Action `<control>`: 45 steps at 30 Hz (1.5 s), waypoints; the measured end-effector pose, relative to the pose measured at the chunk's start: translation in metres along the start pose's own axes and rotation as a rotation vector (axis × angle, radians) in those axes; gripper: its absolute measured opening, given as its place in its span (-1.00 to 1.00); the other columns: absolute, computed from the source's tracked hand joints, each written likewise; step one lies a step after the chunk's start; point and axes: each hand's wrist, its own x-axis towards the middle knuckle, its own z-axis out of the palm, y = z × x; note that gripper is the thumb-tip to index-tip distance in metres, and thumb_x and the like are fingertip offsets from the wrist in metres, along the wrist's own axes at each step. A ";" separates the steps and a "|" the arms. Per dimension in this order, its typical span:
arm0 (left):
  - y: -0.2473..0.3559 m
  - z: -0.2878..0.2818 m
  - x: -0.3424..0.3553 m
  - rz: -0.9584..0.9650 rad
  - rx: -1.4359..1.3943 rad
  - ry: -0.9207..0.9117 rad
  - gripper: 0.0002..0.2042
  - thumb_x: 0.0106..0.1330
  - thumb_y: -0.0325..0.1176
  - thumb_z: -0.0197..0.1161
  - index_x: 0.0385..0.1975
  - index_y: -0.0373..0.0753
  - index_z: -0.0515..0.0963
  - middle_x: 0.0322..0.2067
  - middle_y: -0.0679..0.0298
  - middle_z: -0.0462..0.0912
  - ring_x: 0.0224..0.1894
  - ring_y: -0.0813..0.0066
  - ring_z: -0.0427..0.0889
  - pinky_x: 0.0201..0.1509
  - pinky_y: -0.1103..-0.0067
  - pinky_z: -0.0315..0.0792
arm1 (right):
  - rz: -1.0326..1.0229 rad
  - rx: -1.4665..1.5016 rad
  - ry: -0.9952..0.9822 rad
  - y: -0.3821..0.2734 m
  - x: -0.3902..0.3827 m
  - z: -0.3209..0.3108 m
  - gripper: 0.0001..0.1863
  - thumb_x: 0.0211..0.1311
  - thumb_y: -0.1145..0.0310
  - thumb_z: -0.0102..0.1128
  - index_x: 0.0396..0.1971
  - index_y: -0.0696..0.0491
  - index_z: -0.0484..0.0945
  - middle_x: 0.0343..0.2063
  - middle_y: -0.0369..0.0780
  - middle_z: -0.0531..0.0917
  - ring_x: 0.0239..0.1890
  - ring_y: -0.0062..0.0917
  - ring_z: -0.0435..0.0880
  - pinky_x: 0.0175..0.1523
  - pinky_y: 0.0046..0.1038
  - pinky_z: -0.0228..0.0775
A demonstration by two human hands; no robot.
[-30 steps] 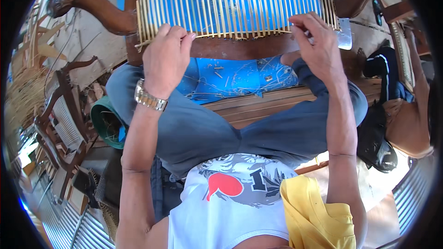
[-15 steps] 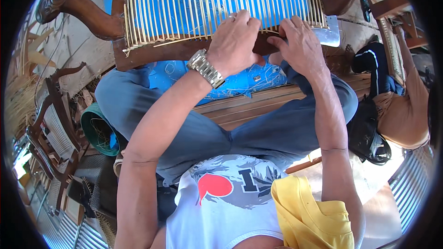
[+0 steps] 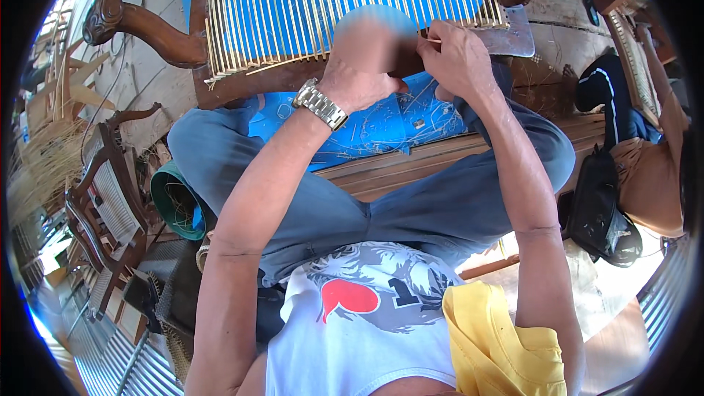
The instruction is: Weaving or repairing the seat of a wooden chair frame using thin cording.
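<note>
Pale cane strands (image 3: 271, 15) run side by side across a wooden chair frame (image 3: 224, 91) over a blue sheet. My left hand (image 3: 359, 66), with a metal watch on the wrist, rests at the lower edge of the strands; a blur hides most of its fingers, though the thumb shows against the wood. Just right of it, my right hand (image 3: 458, 59) has thumb and index closed on a thin cane strand (image 3: 433, 40) at that same edge. My crossed legs sit below the frame, beside a blue sheet (image 3: 293, 139) littered with cane scraps.
A green bucket (image 3: 176, 202), loose fibre (image 3: 44, 154) and a caned chair (image 3: 110, 205) stand at the left. At the right, another person (image 3: 638, 183) in brown sits beside a black bag (image 3: 598, 216) and another caned frame (image 3: 634, 81). Wooden planks lie beneath me.
My left hand has moved rightward from the left part of the frame to beside my right hand. My right hand has moved slightly left, fingers now pinched on a strand.
</note>
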 end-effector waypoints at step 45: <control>-0.097 -0.059 -0.086 -0.129 0.204 0.273 -0.67 0.20 -0.14 0.35 -0.16 -0.24 0.60 -0.15 0.17 0.55 -0.04 0.17 0.49 0.04 0.29 0.35 | -0.164 -0.068 0.196 -0.013 0.000 -0.023 -0.80 0.30 0.34 0.14 -0.19 0.13 0.58 -0.24 -0.06 0.63 -0.30 -0.21 0.68 -0.18 -0.25 0.51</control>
